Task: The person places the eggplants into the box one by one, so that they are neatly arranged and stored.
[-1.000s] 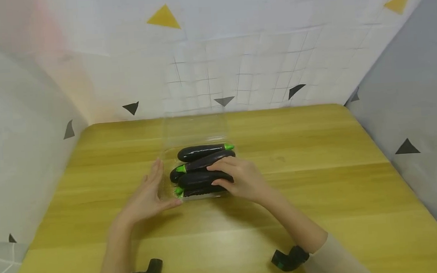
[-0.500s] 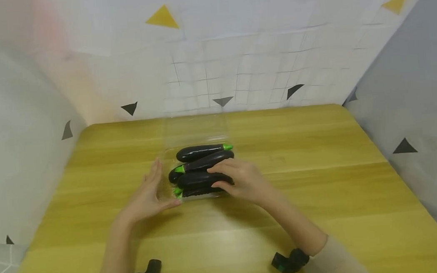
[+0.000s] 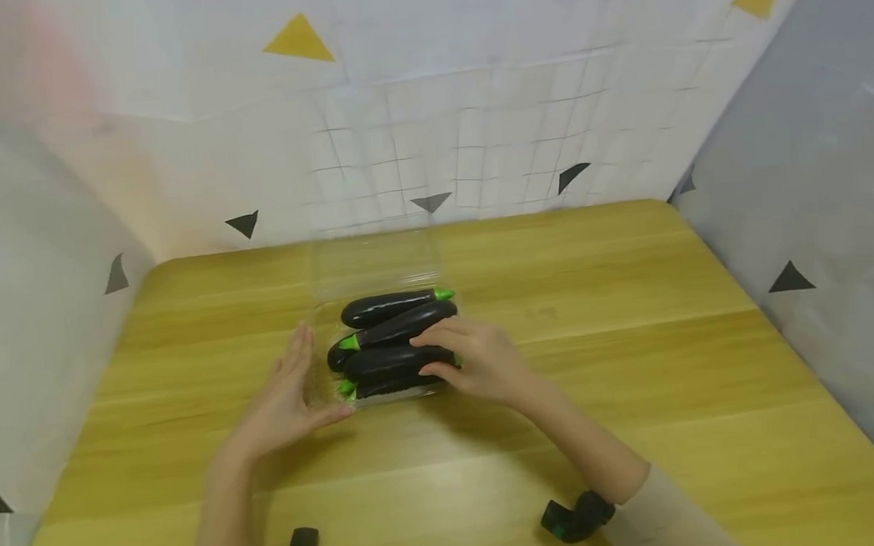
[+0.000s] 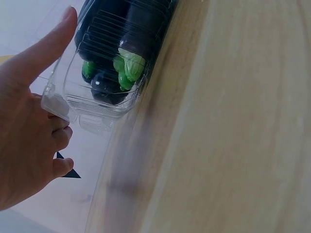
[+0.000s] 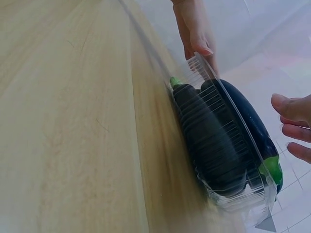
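Note:
Several dark purple eggplants (image 3: 386, 361) with green caps lie in a clear plastic container (image 3: 322, 390), its transparent lid (image 3: 376, 262) open toward the back. At the container's left near corner, my left hand (image 3: 274, 410) holds it, thumb at the near rim and fingers by the left end. In the left wrist view this left hand (image 4: 26, 114) lies beside the rim. My right hand (image 3: 483, 360) hovers by the right end of the front upper eggplant. A gap separates the right hand (image 5: 297, 125) from the eggplants (image 5: 245, 119) in the right wrist view.
The container rests on a yellowish wooden table (image 3: 558, 282). White sheets with black and yellow triangles and drawn grid lines form the back wall (image 3: 509, 93). A grey side wall (image 3: 831, 199) stands at the right. Black devices (image 3: 575, 517) are worn on both wrists.
The head view has shifted and tilted slightly. A green cap now shows between my right thumb and fingers, hidden before. My left hand keeps its place at the container.

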### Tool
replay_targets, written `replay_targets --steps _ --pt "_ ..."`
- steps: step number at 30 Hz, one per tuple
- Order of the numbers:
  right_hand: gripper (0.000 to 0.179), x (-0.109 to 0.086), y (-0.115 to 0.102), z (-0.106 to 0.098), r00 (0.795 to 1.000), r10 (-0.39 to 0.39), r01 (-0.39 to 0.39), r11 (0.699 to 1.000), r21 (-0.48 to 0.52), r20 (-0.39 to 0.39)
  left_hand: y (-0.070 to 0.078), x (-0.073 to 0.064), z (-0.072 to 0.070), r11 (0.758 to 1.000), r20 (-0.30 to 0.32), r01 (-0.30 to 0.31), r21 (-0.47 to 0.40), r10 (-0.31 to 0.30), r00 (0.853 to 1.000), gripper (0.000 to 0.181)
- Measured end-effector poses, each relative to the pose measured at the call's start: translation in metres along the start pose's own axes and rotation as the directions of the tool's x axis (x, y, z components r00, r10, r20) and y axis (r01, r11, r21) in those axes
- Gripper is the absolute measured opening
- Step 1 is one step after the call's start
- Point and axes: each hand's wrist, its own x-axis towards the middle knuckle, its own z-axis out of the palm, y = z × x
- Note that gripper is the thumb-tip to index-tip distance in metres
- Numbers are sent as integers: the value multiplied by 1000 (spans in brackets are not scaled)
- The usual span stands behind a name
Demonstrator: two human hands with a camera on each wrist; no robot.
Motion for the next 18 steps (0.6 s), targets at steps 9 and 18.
replay_targets --steps 9,18 --pt "37 -1 2 -1 1000 -15 15 1000 20 -24 0 2 1 1000 0 7 1 -7 1000 123" --pt "37 -2 3 0 999 -26 26 1000 6 -22 1 1 1 1000 2 15 -9 -15 1000 122"
